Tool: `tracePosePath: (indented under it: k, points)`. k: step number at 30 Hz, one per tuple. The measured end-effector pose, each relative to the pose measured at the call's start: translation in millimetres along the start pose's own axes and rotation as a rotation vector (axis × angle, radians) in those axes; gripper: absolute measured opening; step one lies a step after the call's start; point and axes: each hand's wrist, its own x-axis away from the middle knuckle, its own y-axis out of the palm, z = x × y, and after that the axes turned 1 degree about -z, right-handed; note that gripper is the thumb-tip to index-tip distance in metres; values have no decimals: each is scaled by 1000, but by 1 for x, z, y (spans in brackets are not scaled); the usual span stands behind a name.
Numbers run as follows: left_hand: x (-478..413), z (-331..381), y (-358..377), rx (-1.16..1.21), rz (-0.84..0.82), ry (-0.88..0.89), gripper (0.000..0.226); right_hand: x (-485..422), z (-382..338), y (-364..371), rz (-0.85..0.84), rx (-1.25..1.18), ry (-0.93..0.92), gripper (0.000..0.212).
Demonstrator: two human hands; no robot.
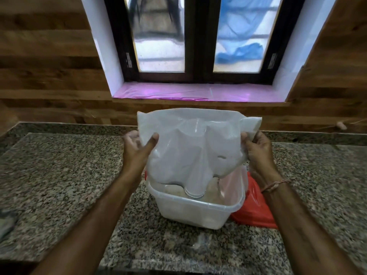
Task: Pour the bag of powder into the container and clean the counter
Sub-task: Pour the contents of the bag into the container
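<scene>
From the head view, the person holds a white plastic bag up over the counter, both arms stretched forward. The left hand grips the bag's left side, thumb pressed on the front and fingers curled behind. The right hand pinches the bag's right edge near its upper corner. The bag's lower end dips inside the rim of a clear plastic container standing on the counter, with pale powder heaped inside. A red lid lies just beside the container on its right. A grey cloth sits at the counter's far left edge, and a window faces the person.
</scene>
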Motion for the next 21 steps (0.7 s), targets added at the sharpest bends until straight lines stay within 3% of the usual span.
tracePosePath:
  k: [1,3,5,7,10,13,15,18,21]
  points:
    - [4,-1,0,50,-73,-35,55,0,-1,2,-5,-54,33,10]
    - [11,-2,8,2,-47,-16,36,0,1,-4,-113,-81,79,34]
    - [13,6,14,8,39,13,32,1,5,-13,-289,91,88,50]
    - [10,15,15,44,41,36,40,3,11,-20,-416,242,80,48]
    - [9,19,11,10,-160,54,59,2,16,-23,-266,211,39,28]
    - [15,1,5,-153,-373,8,43,-1,13,-24,-126,162,8,23]
    - [19,-10,2,-191,-306,-2,30,-2,7,-23,-112,125,-22,20]
    - [14,-18,3,-58,-143,-50,22,0,-1,-22,-209,77,19,18]
    - [11,-12,10,130,-77,-111,24,6,7,-28,-374,366,77,30]
